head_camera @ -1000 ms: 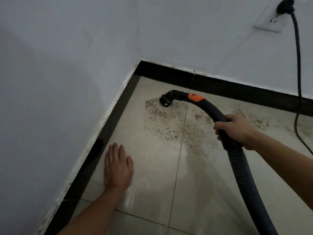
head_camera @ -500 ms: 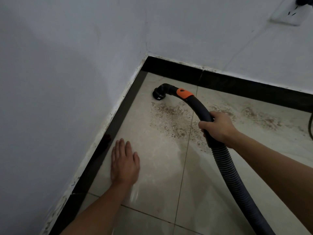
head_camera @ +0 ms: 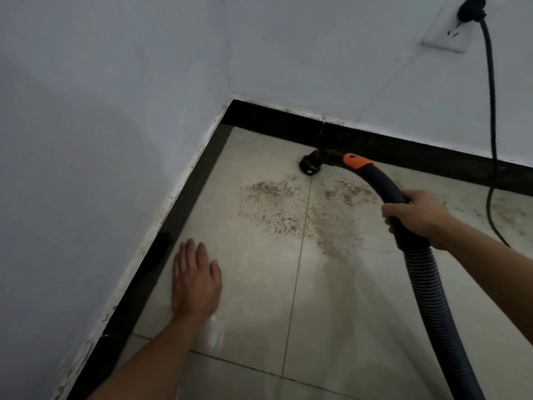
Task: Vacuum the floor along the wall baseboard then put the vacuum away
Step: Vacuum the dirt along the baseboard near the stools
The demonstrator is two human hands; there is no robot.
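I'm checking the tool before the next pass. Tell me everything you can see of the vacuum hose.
The vacuum hose is dark grey and ribbed, plastic by its look, and runs up from the bottom right into a smooth black curved handle with an orange button. A short elbow ends in a small round nozzle, set down on the tile just short of the far baseboard, beyond the dirt. The right hand grips the handle.

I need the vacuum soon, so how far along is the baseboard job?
Early to midway, I'd judge. Done: the tile in front of the left hand, flat on the floor, looks free of grit. In hand: the right hand grips the hose, with the nozzle close to the back baseboard. Left: a wide patch of debris on the tiles, then unplugging the cord and storing the vacuum.
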